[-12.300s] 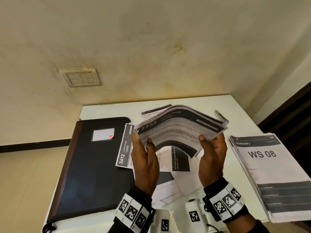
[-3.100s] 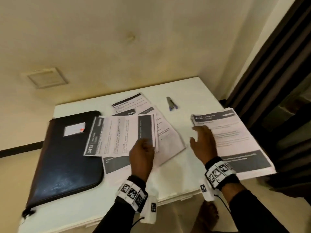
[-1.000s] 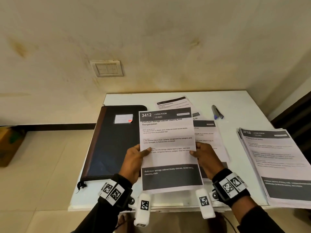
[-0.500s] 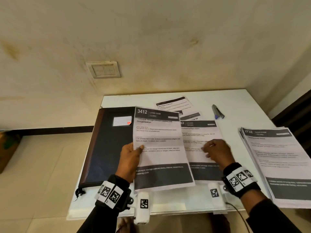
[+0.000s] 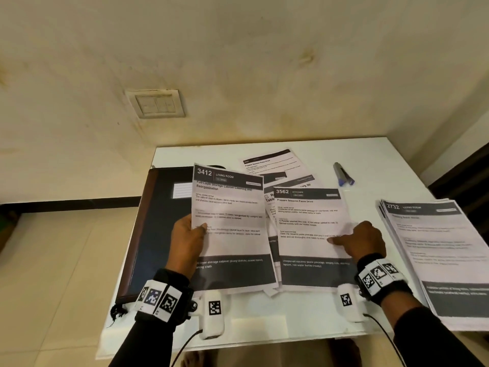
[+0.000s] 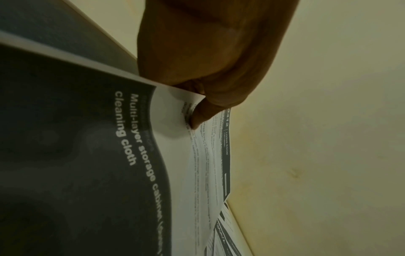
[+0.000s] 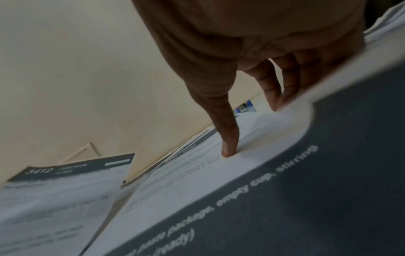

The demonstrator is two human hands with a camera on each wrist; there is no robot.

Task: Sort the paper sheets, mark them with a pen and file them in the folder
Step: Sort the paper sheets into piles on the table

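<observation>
From the head view we see the white table [image 5: 304,321] against a stained wall, a switch plate [image 5: 156,104] above it. The dark folder [image 5: 156,234] lies shut at the left, a pen [image 5: 342,175] at the far right, and a stack [image 5: 439,260] headed 2732 overhangs the right edge. Our left hand [image 5: 186,241] pinches sheet 3412 [image 5: 232,229] by its left edge, lifted over the folder and hiding part of its label. Our right hand [image 5: 363,243] presses sheet 3562 [image 5: 312,237], thumb straight on it; it lies over loose sheets [image 5: 272,165] in the middle.

The left wrist view shows thumb [image 6: 203,112] on top and fingers beneath sheet 3412 [image 6: 197,155], which curves away.

The right wrist view shows the thumb [image 7: 228,143] tip planted on sheet 3562 [image 7: 230,181], the fingers [image 7: 276,86] curling under its bent edge, so the hand grasps it; the pen [image 7: 246,107] peeks beyond.

A second ago both hands held 3412 upright; now the right has let go and dropped to 3562, while 3412 has swung left.
</observation>
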